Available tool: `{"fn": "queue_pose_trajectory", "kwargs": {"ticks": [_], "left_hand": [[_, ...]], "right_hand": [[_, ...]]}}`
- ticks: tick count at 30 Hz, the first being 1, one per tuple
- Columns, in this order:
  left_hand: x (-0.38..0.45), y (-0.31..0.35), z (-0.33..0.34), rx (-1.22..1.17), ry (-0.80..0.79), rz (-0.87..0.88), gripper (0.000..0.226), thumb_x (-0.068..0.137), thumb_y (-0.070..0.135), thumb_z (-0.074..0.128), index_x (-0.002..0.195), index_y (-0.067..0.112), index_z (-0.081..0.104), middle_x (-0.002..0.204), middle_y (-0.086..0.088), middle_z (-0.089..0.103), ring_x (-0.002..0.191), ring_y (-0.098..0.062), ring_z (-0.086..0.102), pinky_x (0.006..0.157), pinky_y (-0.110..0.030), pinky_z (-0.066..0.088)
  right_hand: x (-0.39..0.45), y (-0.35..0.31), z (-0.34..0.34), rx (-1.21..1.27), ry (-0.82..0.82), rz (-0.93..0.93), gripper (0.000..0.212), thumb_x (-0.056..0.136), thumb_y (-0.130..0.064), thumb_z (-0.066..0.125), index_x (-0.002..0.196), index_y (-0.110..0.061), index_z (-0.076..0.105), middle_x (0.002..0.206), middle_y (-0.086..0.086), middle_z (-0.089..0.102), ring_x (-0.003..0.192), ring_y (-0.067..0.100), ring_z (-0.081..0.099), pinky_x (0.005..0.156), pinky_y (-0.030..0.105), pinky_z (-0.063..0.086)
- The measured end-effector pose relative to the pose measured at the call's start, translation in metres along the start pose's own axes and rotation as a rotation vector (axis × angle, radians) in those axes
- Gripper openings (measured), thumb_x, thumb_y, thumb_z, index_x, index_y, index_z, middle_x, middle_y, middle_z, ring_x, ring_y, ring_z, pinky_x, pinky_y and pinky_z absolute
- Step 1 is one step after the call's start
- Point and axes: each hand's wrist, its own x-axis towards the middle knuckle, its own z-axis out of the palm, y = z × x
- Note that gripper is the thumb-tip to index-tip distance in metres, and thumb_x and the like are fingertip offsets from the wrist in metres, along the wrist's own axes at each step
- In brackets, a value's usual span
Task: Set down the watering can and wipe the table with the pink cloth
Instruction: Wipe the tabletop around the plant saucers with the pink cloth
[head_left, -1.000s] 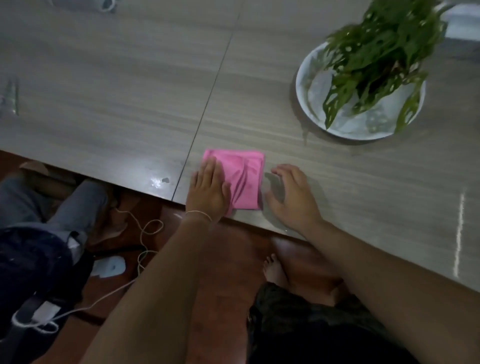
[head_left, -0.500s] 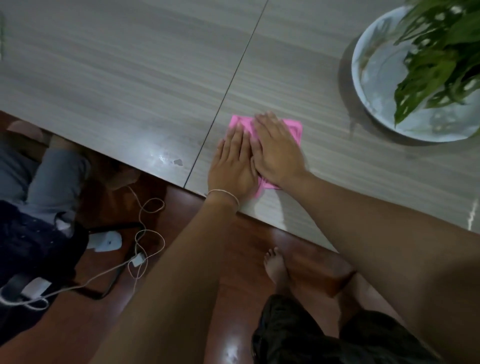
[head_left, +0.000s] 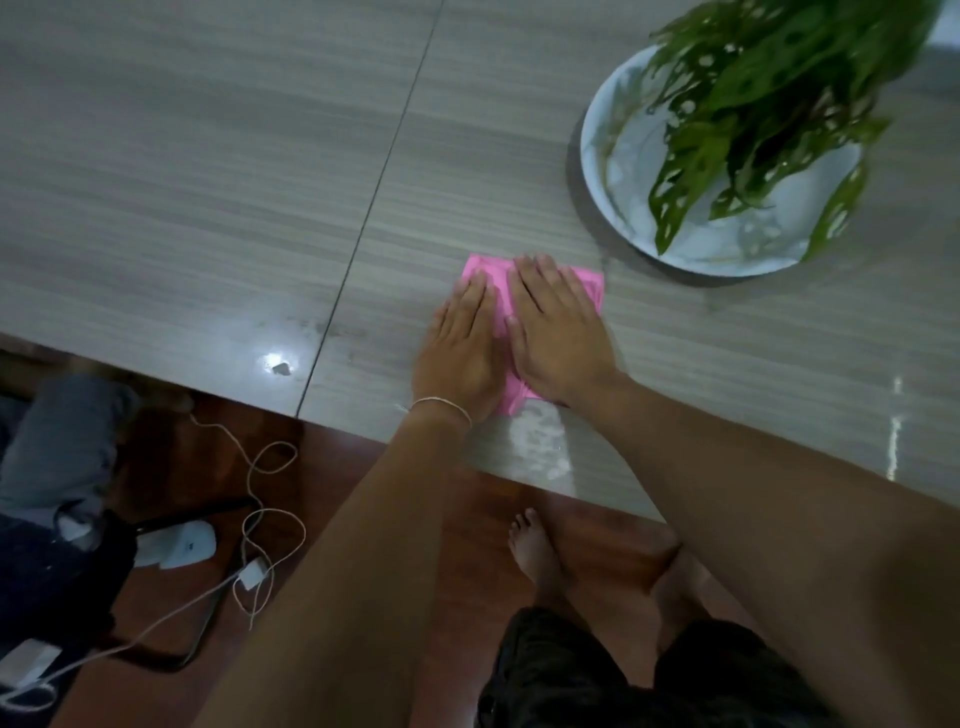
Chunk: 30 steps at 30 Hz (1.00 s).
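Nearest the table (head_left: 156, 208) edge, a wet sheen just behind the wrists, likely the stretch already wiped. Just beyond, left hand (head_left: 460, 353) and right hand (head_left: 558, 332) laid flat, side by side, fingers straight and close together, palms pressing the folded pink cloth (head_left: 589, 288) to the surface, presumably to spread even pressure for a push away from the body. Farther right, a white dish (head_left: 602, 171) under a leafy plant (head_left: 769, 104), close ahead of the cloth; no watering can in view.

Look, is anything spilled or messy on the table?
Yes. A wet, shiny patch sits on the table edge just behind the pink cloth, and a small droplet glints left of the seam.
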Motion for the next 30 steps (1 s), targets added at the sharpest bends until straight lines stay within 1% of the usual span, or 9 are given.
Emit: {"fn": "queue_pose_trajectory", "kwargs": {"ticks": [3, 9, 14, 17, 19, 21, 24, 27, 30], "left_hand": [[0.001, 0.028, 0.014, -0.012, -0.01, 0.032, 0.057, 0.1, 0.026, 0.033, 0.152, 0.002, 0.033, 0.162, -0.013, 0.027, 0.151, -0.025, 0.023, 0.123, -0.041, 0.02], [-0.013, 0.086, 0.037, -0.034, -0.067, 0.14, 0.057, 0.099, 0.026, 0.03, 0.148, -0.002, 0.04, 0.157, -0.018, 0.035, 0.148, -0.029, 0.031, 0.122, -0.038, 0.019], [-0.009, 0.138, 0.052, -0.073, -0.162, 0.271, 0.058, 0.096, 0.023, 0.031, 0.147, -0.002, 0.041, 0.155, -0.02, 0.038, 0.145, -0.034, 0.035, 0.117, -0.049, 0.033], [-0.004, 0.146, 0.061, -0.119, -0.161, 0.241, 0.058, 0.094, 0.023, 0.033, 0.146, 0.0, 0.042, 0.154, -0.021, 0.04, 0.143, -0.039, 0.037, 0.115, -0.054, 0.032], [-0.001, 0.139, 0.065, -0.118, -0.115, 0.259, 0.053, 0.096, 0.02, 0.037, 0.144, 0.0, 0.043, 0.151, -0.022, 0.043, 0.141, -0.04, 0.039, 0.114, -0.05, 0.035], [0.0, 0.13, 0.063, -0.094, -0.074, 0.29, 0.049, 0.098, 0.018, 0.038, 0.143, 0.0, 0.043, 0.15, -0.023, 0.044, 0.141, -0.04, 0.038, 0.118, -0.041, 0.027], [0.001, 0.112, 0.051, -0.125, 0.015, 0.204, 0.049, 0.1, 0.021, 0.037, 0.143, -0.001, 0.044, 0.15, -0.023, 0.043, 0.144, -0.039, 0.034, 0.122, -0.032, 0.015], [0.001, 0.081, 0.032, -0.118, 0.071, 0.093, 0.054, 0.1, 0.027, 0.035, 0.145, -0.002, 0.043, 0.152, -0.023, 0.041, 0.145, -0.039, 0.031, 0.122, -0.041, 0.02], [0.0, 0.045, 0.014, -0.07, 0.068, -0.051, 0.061, 0.099, 0.034, 0.031, 0.147, -0.003, 0.04, 0.155, -0.023, 0.037, 0.147, -0.038, 0.026, 0.122, -0.049, 0.019]], "right_hand": [[-0.029, 0.019, -0.008, -0.012, 0.018, 0.068, 0.066, 0.104, -0.037, 0.03, 0.159, -0.001, 0.037, 0.167, 0.02, 0.035, 0.156, 0.037, 0.029, 0.13, 0.05, 0.016], [-0.088, 0.059, -0.017, 0.01, 0.05, 0.168, 0.066, 0.103, -0.037, 0.034, 0.158, -0.001, 0.038, 0.166, 0.021, 0.036, 0.155, 0.038, 0.033, 0.128, 0.053, 0.02], [-0.133, 0.105, -0.031, -0.007, 0.069, 0.247, 0.066, 0.102, -0.038, 0.035, 0.159, -0.002, 0.038, 0.165, 0.02, 0.037, 0.154, 0.037, 0.034, 0.128, 0.049, 0.017], [-0.166, 0.152, -0.043, -0.012, 0.092, 0.338, 0.067, 0.102, -0.038, 0.038, 0.159, -0.003, 0.038, 0.163, 0.021, 0.04, 0.151, 0.038, 0.037, 0.126, 0.051, 0.02], [-0.196, 0.19, -0.053, -0.02, 0.072, 0.411, 0.068, 0.103, -0.039, 0.035, 0.16, -0.003, 0.035, 0.164, 0.022, 0.038, 0.152, 0.039, 0.035, 0.127, 0.053, 0.02], [-0.228, 0.228, -0.063, -0.016, 0.043, 0.459, 0.069, 0.105, -0.042, 0.03, 0.162, -0.004, 0.03, 0.166, 0.023, 0.034, 0.155, 0.039, 0.03, 0.128, 0.054, 0.019], [-0.258, 0.266, -0.078, -0.032, -0.013, 0.488, 0.072, 0.105, -0.047, 0.022, 0.163, -0.004, 0.027, 0.168, 0.023, 0.03, 0.157, 0.039, 0.026, 0.128, 0.056, 0.017], [-0.254, 0.262, -0.081, -0.03, 0.001, 0.526, 0.078, 0.097, -0.043, 0.03, 0.161, -0.001, 0.028, 0.167, 0.025, 0.03, 0.156, 0.041, 0.024, 0.129, 0.055, 0.013], [-0.228, 0.223, -0.071, -0.03, 0.031, 0.639, 0.079, 0.096, -0.039, 0.033, 0.162, 0.002, 0.021, 0.167, 0.028, 0.027, 0.155, 0.044, 0.024, 0.129, 0.056, 0.012]]}}
